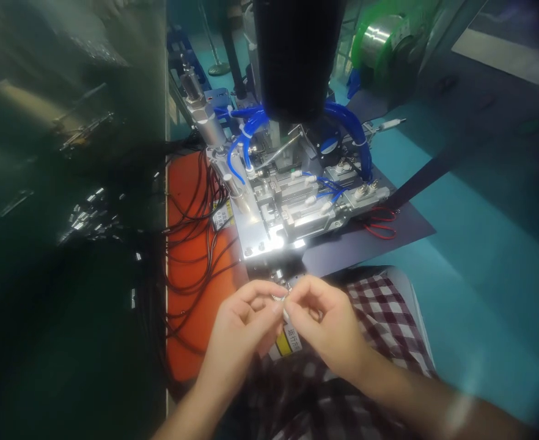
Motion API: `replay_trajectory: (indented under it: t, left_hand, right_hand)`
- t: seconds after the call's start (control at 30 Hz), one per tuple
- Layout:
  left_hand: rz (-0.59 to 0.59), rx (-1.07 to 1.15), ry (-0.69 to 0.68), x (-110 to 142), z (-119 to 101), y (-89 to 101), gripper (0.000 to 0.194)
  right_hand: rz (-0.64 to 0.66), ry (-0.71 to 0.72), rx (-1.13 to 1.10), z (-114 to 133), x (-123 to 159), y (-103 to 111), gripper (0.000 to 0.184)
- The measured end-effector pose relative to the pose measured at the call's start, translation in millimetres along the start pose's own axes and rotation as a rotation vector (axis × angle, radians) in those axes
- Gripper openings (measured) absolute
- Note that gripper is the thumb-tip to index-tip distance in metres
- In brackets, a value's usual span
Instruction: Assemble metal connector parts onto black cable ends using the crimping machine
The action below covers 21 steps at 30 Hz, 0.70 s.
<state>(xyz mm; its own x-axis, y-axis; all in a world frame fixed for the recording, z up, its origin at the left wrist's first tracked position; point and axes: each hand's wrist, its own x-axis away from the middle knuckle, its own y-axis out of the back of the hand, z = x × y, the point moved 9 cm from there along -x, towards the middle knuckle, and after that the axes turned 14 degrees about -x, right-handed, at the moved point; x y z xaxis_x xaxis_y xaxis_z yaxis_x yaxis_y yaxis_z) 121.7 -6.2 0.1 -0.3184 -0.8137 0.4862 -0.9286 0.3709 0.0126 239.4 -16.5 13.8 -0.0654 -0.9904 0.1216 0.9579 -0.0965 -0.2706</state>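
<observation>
In front of the machine's lower edge, my left hand (246, 318) and my right hand (324, 321) meet at the fingertips. Both are closed in a pinch. A tiny pale, shiny piece (278, 298) shows between them, too small and too covered by the fingers to name. Just beyond my hands stands a metal machine (292, 208) with blue air tubes (354, 131) and small cylinders. Part of a label with a yellow band (284, 345) is visible below my fingers.
Black cables (200, 275) loop over an orange surface (182, 183) left of the machine. A pile of small shiny metal pieces (90, 217) lies on the dark green table (68, 342). A green spool of wire (382, 36) hangs upper right. A thick black cylinder (299, 61) overhangs the machine.
</observation>
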Motion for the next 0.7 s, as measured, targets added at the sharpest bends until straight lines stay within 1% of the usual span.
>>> replay_trajectory:
  t: [0.17,0.3,0.4,0.47,0.5,0.53,0.57,0.6,0.7]
  left_hand:
    - [-0.101,0.000,0.045,2.6,1.6,5.6,0.023]
    - [-0.113,0.031,0.081,5.4,2.5,4.9,0.022]
    - [-0.134,-0.017,0.093,8.1,4.2,8.5,0.025]
    - [-0.148,-0.070,0.094,9.6,5.1,11.5,0.027]
    - [-0.150,-0.075,0.092,10.0,5.2,12.4,0.027]
    - [-0.145,-0.058,0.091,10.1,5.4,12.3,0.027]
    - [-0.132,-0.021,0.091,9.8,5.3,11.2,0.028]
    - [-0.110,0.029,0.091,9.3,4.9,9.2,0.028]
    - [-0.016,0.154,0.097,7.7,2.3,0.1,0.027]
  right_hand:
    - [0.004,0.130,0.128,9.4,3.0,-1.3,0.015]
    - [0.004,0.140,0.146,9.2,5.6,-1.1,0.015]
    - [0.014,0.156,0.162,10.9,6.4,-1.2,0.014]
    - [0.042,0.248,0.203,19.9,7.7,-4.8,0.014]
    - [0.058,0.297,0.221,24.7,8.6,-7.4,0.015]
    - [0.066,0.316,0.222,27.4,8.8,-9.1,0.014]
    - [0.063,0.285,0.200,26.1,7.4,-9.5,0.014]
    - [0.056,0.195,0.147,20.0,4.9,-9.1,0.015]
    - [0.033,-0.183,-0.075,-7.9,2.8,-10.0,0.017]
